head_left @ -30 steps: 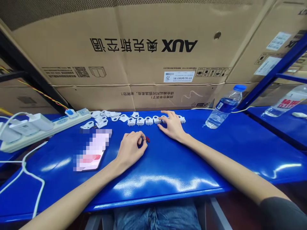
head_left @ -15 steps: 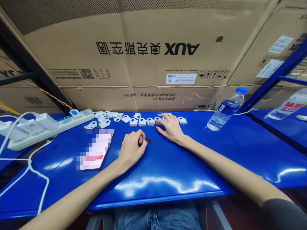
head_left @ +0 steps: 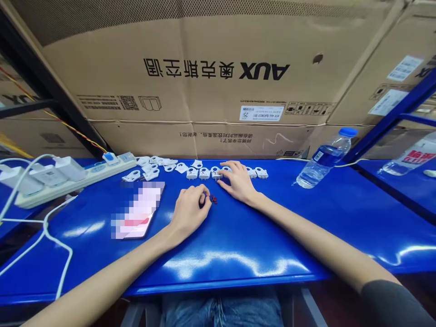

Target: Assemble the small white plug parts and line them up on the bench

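Note:
A row of white two-pin plugs with ring handles (head_left: 204,173) stands along the back of the blue table. My right hand (head_left: 237,182) reaches over the middle of that row, fingers and thumb apart, and covers some of the plugs. Its fingertips are beside or on a plug (head_left: 215,173); contact is not clear. My left hand (head_left: 190,206) rests on the table in front, fingers curled and thumb drawn to the index finger. Small red and black pieces (head_left: 214,200) show right at its fingertips. Whatever lies inside the curled fingers is hidden.
More white ring-handled plugs (head_left: 151,172) lie loosely at the back left. A phone (head_left: 139,211) lies left of my left hand. A power strip (head_left: 91,177) with chargers and cables borders the left side. A water bottle (head_left: 323,159) leans at the right, before a large carton (head_left: 218,41).
My right hand has shifted left along the row, uncovering a plug on its right. My left hand stays by the red and black pieces. The camera view has shifted slightly.

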Available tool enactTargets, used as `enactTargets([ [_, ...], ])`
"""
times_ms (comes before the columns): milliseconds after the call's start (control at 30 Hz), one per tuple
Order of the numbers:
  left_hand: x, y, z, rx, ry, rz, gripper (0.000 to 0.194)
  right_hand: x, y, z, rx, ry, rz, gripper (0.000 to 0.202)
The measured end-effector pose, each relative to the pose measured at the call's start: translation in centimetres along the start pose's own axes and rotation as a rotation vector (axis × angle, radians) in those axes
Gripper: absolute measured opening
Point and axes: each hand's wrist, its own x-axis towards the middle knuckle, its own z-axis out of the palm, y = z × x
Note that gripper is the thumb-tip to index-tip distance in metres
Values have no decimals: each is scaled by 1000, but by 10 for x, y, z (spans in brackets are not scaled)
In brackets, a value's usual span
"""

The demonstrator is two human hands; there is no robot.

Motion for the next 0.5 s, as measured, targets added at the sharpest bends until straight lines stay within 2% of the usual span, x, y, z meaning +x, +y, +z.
enactTargets([
  [233,0,-1,0,-37,79,3,9,-4,-2,-7,69,58,-111,20],
  [367,1,0,-1,-99,149,-43,8,-15,-7,-15,111,83,-187,19],
  [500,0,0,-1,-118,137,-67,13,-24,-13,-18,148,84,-266,21],
])
